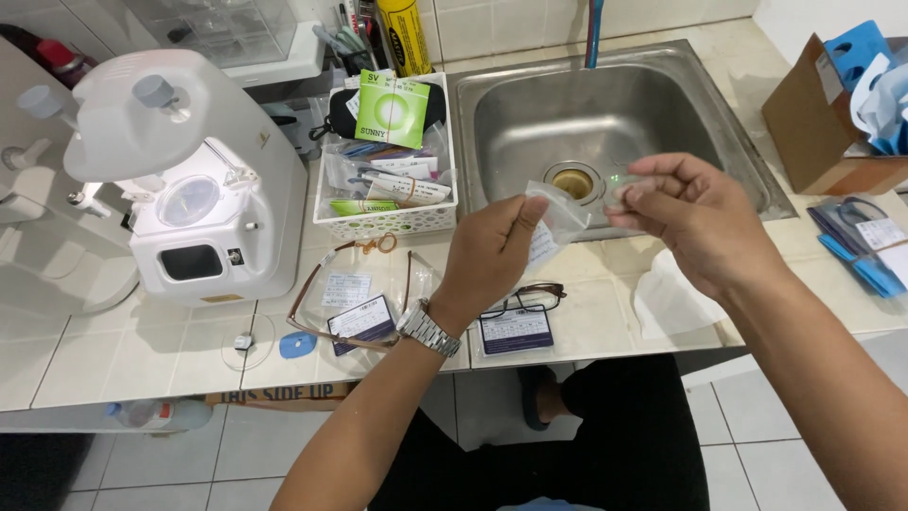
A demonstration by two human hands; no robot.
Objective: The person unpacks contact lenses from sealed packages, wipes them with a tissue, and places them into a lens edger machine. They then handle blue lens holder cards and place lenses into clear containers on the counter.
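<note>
One head-worn camera supplies the only view. It looks steeply down and forward from above the person's chest, facing a tiled white counter [123, 355] with a square stainless-steel sink [605, 104] at upper centre. The range is close: both forearms enter from the bottom edge, and the left hand [497, 251] and right hand [690, 222] sit mid-frame. The tiled floor shows below the counter edge. No second view overlaps.
</note>
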